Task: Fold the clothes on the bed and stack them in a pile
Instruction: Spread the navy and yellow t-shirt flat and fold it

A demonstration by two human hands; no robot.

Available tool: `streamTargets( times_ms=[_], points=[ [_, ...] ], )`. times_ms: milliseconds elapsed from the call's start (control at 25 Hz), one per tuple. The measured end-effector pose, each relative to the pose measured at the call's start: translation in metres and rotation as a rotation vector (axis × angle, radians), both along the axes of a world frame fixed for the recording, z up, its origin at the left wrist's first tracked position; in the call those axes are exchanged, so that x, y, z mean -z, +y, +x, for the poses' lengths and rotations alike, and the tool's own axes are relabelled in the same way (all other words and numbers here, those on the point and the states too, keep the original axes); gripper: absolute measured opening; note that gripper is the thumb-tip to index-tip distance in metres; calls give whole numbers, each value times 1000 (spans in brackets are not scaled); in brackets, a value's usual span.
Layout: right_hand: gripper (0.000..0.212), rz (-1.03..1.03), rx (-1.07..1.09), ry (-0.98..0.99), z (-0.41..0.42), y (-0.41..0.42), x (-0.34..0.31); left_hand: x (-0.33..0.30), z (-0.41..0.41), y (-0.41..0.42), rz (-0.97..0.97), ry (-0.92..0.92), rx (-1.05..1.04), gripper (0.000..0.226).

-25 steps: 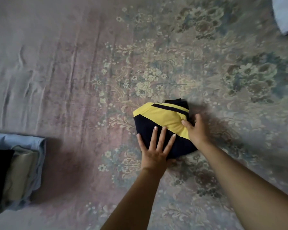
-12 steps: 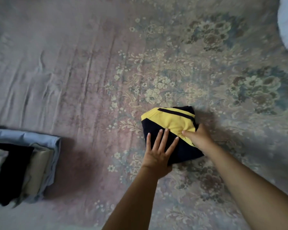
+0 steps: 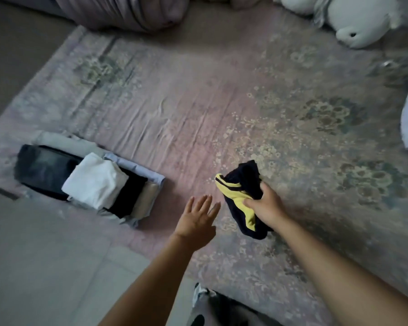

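1. Head view: right hand (image 3: 265,205) grips the folded yellow-and-navy garment (image 3: 242,196), lifted off the bed (image 3: 222,102).
2. Left hand (image 3: 197,218) hovers empty, fingers spread, between garment and pile (image 3: 92,182).
3. Pile near the bed's left edge already holds several folded pieces.
4. Left to do, I'd say: land this one on top.

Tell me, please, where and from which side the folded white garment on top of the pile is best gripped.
Grip the white garment at its near right edge, coming from the right, where the free left hand is. That edge overhangs the black piece below, so fingers can slide under.
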State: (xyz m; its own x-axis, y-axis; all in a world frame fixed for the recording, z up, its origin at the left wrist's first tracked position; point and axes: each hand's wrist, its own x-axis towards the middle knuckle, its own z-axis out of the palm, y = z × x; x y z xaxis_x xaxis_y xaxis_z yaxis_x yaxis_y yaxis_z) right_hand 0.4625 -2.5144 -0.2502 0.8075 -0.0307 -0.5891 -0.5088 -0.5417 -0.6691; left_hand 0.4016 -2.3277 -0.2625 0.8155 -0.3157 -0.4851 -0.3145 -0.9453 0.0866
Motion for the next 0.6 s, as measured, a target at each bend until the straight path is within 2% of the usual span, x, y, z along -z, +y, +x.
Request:
streamTargets(
  times_ms=[80,200,320,480,600],
  points=[
    [33,-10,-29,-5,-6,25,-48,-49,-8,28,-5,-12,-92,67],
    [29,109,-5,10,-12,57,-94,-94,-27,77,-88,-87,-209,61],
    [30,194,41,-6,-16,92,-123,-116,-43,132,-88,-77,-193,56],
    [31,236,179,-18,-17,143,-127,-115,-39,208,-58,-23,-162,61],
    [28,231,338,8,-28,195,-96,-86,-18,283,65,58,-55,64]
  ],
)
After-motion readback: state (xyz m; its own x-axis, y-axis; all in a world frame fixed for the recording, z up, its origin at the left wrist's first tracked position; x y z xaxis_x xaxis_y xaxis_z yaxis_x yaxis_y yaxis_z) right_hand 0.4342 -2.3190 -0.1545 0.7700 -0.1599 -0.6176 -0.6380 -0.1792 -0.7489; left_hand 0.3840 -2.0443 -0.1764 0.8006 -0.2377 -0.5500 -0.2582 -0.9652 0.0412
